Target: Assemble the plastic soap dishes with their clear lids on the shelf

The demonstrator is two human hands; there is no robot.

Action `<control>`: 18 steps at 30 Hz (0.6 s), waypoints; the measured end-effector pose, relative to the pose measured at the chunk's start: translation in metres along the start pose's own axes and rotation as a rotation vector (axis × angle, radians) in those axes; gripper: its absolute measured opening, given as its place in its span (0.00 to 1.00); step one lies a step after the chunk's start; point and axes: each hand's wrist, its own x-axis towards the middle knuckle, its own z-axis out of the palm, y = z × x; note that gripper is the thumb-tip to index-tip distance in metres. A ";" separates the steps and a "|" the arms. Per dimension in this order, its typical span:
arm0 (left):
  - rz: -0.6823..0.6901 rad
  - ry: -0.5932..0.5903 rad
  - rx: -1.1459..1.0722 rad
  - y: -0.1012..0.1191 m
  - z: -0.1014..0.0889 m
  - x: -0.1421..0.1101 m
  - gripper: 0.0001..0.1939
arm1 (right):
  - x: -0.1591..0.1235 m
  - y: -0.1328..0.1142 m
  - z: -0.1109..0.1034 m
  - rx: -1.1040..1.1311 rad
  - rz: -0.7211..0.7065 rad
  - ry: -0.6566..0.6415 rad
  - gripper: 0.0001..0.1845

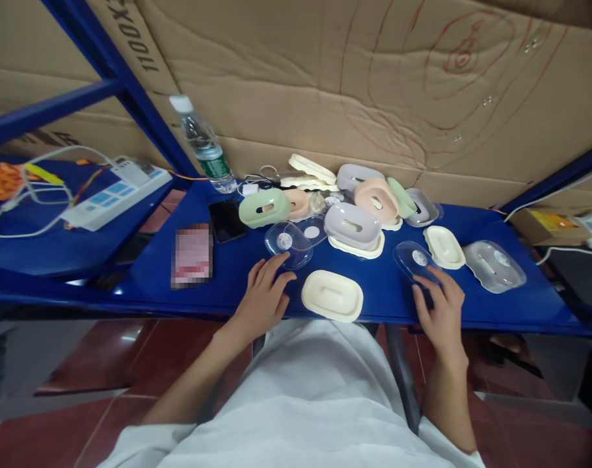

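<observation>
My left hand (264,296) rests on the blue shelf (228,273) with its fingers stretched out, the fingertips touching a clear oval plastic lid (287,245). My right hand (440,305) lies flat with spread fingers, its fingertips at the near end of another clear oval lid (413,260). Between the hands sits a cream oval tray (332,296). Neither hand grips anything.
Behind lies a heap of oval box parts: a green cover (264,208), a lilac cover (352,225), a peach cover (376,198), a cream tray (444,247), a clear cover (494,265). A phone (226,220), a water bottle (203,144) and a power strip (115,194) stand left.
</observation>
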 end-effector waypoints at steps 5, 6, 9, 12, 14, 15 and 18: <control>-0.065 -0.086 0.043 -0.002 0.001 0.007 0.22 | 0.003 -0.073 0.003 0.219 -0.356 -0.165 0.17; -0.057 -0.114 0.058 -0.002 0.001 0.010 0.23 | 0.004 -0.086 0.008 0.237 -0.415 -0.227 0.17; -0.020 -0.179 0.079 -0.001 0.003 0.023 0.25 | 0.007 -0.109 0.030 0.268 -0.499 -0.379 0.17; 0.050 -0.232 0.055 -0.001 0.006 0.036 0.27 | 0.005 -0.110 0.044 0.269 -0.472 -0.439 0.19; 0.075 -0.239 0.045 -0.001 0.008 0.041 0.28 | 0.002 -0.105 0.045 0.285 -0.441 -0.447 0.19; 0.079 -0.231 0.043 -0.001 0.008 0.041 0.29 | 0.002 -0.102 0.045 0.302 -0.426 -0.449 0.19; 0.084 -0.178 0.031 -0.002 0.004 0.035 0.28 | 0.002 -0.097 0.041 0.368 -0.384 -0.452 0.19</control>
